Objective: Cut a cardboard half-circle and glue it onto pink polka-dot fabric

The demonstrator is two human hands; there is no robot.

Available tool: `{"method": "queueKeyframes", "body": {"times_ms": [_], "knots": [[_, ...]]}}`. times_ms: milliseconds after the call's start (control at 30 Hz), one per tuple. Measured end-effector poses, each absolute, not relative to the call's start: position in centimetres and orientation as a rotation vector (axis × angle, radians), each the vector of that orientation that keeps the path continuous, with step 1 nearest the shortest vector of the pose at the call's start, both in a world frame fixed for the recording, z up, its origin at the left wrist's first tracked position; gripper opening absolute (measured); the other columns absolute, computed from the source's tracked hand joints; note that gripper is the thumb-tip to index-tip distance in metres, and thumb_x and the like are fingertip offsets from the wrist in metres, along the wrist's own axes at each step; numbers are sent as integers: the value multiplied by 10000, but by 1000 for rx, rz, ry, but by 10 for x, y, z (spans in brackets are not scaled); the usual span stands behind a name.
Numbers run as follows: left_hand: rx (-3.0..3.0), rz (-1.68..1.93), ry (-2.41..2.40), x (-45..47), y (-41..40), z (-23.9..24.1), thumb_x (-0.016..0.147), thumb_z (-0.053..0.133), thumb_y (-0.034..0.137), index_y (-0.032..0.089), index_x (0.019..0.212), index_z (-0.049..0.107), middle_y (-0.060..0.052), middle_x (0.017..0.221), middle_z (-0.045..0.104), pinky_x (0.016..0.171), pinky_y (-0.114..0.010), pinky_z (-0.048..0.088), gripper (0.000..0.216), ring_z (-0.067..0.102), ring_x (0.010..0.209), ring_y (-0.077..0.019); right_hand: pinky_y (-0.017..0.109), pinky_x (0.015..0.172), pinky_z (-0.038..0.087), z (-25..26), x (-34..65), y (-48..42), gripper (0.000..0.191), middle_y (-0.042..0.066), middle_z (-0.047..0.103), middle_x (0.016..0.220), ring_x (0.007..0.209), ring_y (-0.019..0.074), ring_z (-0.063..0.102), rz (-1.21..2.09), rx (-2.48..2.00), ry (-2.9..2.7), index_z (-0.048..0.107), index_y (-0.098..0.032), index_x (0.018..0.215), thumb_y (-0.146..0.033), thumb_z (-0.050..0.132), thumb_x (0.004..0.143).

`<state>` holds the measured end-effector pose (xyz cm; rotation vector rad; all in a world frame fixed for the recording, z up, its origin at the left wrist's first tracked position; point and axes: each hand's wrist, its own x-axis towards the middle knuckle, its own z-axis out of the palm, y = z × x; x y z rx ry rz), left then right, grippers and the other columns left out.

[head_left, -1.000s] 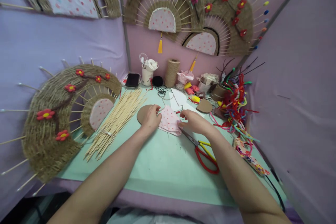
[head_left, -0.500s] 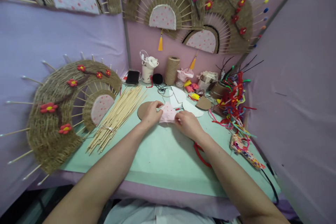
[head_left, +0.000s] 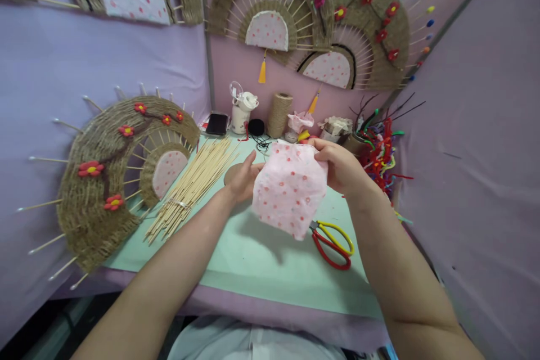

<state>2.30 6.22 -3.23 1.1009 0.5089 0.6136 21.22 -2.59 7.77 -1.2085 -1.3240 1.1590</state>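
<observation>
A pink cloth with red dots (head_left: pixel 290 188) hangs in the air above the green table (head_left: pixel 270 270). My right hand (head_left: pixel 341 167) pinches its top right corner and holds it up. My left hand (head_left: pixel 243 177) is behind the cloth's left edge, fingers curled at it, just over a brown cardboard semicircle (head_left: pixel 232 173) that lies on the table. Red and yellow scissors (head_left: pixel 333 241) lie on the table below the cloth's lower right corner.
A bundle of bamboo sticks (head_left: pixel 194 183) lies at the left, beside a woven jute fan with red flowers (head_left: pixel 113 171). A twine spool (head_left: pixel 279 115), a white pot (head_left: pixel 242 112), a black phone (head_left: pixel 216 124) and coloured pipe cleaners (head_left: pixel 382 152) crowd the back. More fans hang on the walls.
The pink cloth was flat on the table under both hands; my right hand has lifted it up towards me. The scissors, hidden by my arm half a second ago, show again.
</observation>
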Motion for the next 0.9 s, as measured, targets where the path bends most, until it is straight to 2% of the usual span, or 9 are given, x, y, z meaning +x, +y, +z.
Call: {"method": "queueKeyframes", "body": {"times_ms": [67,167,267,367,433,567,767,900], "knots": [[947,422,344,19,59,-32,792,275,833,127,1069,653,-176,1014,719,896,-424,472,847,626,1092,-340,210,462,345,66,218,-22,109,-34,435,616,512,101,407,1193,-1286,-1313,476,-211,698,-212,512,595],[822,289,313,17,60,-37,804,301,819,113,1066,651,-180,1026,722,921,-427,459,830,623,1112,-339,248,516,450,33,226,-14,64,-24,516,629,556,132,511,1103,-1615,-1480,519,-214,736,-220,506,674],[773,227,428,23,65,-46,893,434,631,113,1047,645,-152,1000,732,923,-393,460,580,660,1052,-288,318,642,511,-2,231,-10,54,32,625,756,701,182,602,828,-1844,-1617,561,-197,761,-199,532,716],[765,240,585,30,68,-53,888,590,339,129,969,647,-103,897,744,893,-340,473,233,699,894,-222,363,797,487,-21,230,-12,125,76,654,938,876,212,607,616,-1873,-1618,596,-188,866,-192,572,743],[752,276,603,32,68,-55,872,609,269,136,923,650,-83,853,740,871,-321,480,148,699,815,-198,353,848,465,-23,224,-13,156,75,656,1008,945,207,598,497,-1795,-1691,615,-193,930,-210,580,779],[748,299,489,29,64,-49,924,500,386,148,925,660,-84,867,737,825,-324,495,287,695,792,-205,331,831,452,-19,207,-9,91,54,669,942,885,189,595,285,-1551,-1867,638,-204,900,-225,594,823],[840,190,340,25,62,-44,894,377,672,133,1090,635,-143,995,727,816,-357,488,629,691,909,-266,335,814,426,-21,192,-1,26,41,650,871,877,204,556,224,-1487,-1890,637,-222,839,-218,638,813],[841,191,326,27,59,-42,888,261,723,125,1110,626,-154,967,728,812,-363,489,736,695,872,-261,339,825,414,-23,191,-2,35,36,630,848,878,208,546,212,-1463,-1897,624,-222,787,-196,641,803]]}}
